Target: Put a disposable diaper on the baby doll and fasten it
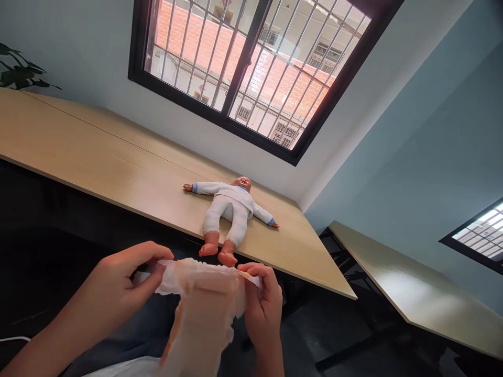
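An unfolded white diaper (208, 309) hangs between my two hands, in front of the table edge. My left hand (135, 277) pinches its left upper corner between thumb and fingers. At the opposite corner, my right hand (263, 301) has its fingers closed on the diaper's side tab. The diaper's lower end runs down out of the frame. Just beyond it, a baby doll (230, 209) in a white top and white leggings lies on its back, arms spread, its bare feet reaching over the table's front edge.
The long wooden table (98, 152) runs along the wall under a barred window (243, 68). A second table (424, 293) stands to the right, past a gap. Plant leaves (23, 70) show at the far left. A white cable (15, 339) is at lower left.
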`<state>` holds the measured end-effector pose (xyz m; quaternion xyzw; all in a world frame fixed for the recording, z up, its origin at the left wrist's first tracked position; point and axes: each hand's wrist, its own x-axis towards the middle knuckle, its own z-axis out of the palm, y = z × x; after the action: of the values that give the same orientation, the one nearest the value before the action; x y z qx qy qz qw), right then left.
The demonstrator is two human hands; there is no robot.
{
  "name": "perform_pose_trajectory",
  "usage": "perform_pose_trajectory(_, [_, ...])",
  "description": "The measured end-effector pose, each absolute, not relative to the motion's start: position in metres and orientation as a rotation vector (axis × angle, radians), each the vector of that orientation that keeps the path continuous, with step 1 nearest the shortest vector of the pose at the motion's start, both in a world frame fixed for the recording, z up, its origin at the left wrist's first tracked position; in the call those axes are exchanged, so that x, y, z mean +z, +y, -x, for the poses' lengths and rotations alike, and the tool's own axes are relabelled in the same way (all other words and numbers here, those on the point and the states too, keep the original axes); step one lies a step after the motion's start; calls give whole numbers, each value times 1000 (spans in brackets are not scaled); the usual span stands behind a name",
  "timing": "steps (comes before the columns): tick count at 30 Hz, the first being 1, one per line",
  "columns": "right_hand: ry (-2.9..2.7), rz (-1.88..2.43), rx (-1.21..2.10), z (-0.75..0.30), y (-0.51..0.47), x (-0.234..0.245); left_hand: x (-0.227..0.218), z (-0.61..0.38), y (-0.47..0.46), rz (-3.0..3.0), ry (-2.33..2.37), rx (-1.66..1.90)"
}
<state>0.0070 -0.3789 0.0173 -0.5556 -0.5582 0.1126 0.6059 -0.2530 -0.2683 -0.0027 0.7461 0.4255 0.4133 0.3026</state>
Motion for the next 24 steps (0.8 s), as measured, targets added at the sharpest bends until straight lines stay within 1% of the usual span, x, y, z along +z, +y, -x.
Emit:
perform_pose_trajectory(6, [-1309, 1463, 265, -16, -375, 14, -31, 251, -235, -2232, 1208, 983])
perform_pose_trajectory(10, [-1360, 1518, 285, -23, -368, 13, -21, 239, -237, -2248, 1157, 1058])
perform_pose_trajectory(13, [-1383, 1519, 315, -25, -365, 13, -1, 218, -232, -2307, 995, 984])
perform_pose_trajectory(15, [-1387, 1506, 345, -25, -364, 13, 6, 200, -216, -2470, 826, 878])
perform_pose_trajectory(19, [-1396, 1475, 401, -26, -368, 11, -5, 169, -168, -2869, 551, 781])
perform_pose_trajectory(22, [-1400, 1469, 435, -33, -370, 2, -10, 149, -139, -2996, 313, 735])
perform_pose_trajectory(24, [-1391, 1454, 426, -40, -368, -7, -3, 138, -129, -3009, 159, 634])
